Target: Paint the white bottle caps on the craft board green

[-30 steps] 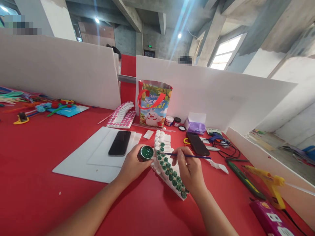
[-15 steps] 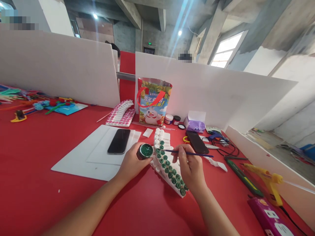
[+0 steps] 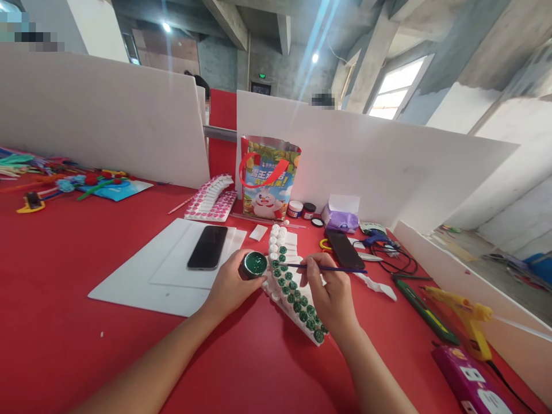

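The left hand (image 3: 230, 279) is closed around a small round jar of dark green paint (image 3: 254, 266). The right hand (image 3: 331, 287) holds a thin dark-blue paintbrush (image 3: 350, 269), its tip at a curved white piece with round knobs (image 3: 296, 295). This piece lies on the red table (image 3: 259, 374), between both hands; the nearer knobs are green, the far ones white.

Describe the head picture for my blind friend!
The right hand holds a brush at a white model with some green knobs; the left hand holds a pot of green paint. A phone and bag are on the red table.
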`<action>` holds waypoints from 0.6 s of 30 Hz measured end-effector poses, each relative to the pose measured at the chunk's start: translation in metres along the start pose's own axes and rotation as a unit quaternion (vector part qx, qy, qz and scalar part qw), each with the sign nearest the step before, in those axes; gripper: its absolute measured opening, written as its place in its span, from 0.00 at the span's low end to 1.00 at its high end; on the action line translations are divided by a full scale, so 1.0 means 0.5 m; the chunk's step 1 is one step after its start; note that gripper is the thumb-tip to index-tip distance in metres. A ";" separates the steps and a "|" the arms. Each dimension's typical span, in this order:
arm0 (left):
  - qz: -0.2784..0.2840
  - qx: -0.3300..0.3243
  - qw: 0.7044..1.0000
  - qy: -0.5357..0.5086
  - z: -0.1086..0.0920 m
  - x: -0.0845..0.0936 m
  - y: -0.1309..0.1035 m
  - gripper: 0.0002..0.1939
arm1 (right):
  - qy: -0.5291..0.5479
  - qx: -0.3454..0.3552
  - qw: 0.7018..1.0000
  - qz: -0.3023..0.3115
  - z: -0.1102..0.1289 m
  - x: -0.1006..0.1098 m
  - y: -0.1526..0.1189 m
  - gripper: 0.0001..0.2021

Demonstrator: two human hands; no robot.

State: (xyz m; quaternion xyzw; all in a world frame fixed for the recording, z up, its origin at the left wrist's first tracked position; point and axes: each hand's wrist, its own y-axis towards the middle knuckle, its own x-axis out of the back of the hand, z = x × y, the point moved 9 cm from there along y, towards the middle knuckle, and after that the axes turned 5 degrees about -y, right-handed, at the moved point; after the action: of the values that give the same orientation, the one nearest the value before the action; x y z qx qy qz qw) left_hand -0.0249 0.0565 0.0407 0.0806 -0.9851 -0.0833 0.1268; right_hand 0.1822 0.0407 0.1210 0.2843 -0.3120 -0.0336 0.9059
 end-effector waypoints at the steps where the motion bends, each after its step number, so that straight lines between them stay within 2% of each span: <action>1: 0.002 -0.001 1.000 -0.001 0.001 -0.001 0.000 0.17 | 0.000 0.001 1.000 -0.002 0.000 0.000 0.001 0.13; 5: 0.000 0.001 1.000 -0.002 0.002 0.000 0.000 0.17 | 0.003 0.004 1.000 -0.004 0.001 0.000 0.002 0.10; 10: -0.004 -0.003 1.000 0.008 -0.005 0.002 -0.002 0.17 | 0.009 0.000 1.000 -0.028 -0.001 0.011 0.000 0.11; 18: -0.006 -0.006 1.000 0.006 -0.005 0.003 0.000 0.17 | -0.005 0.005 1.000 -0.002 -0.001 0.000 0.001 0.11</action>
State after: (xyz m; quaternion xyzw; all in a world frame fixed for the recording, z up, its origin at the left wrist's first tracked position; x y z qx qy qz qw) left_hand -0.0256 0.0557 0.0432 0.0863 -0.9833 -0.0898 0.1324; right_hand 0.1826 0.0413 0.1206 0.2890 -0.3164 -0.0354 0.9028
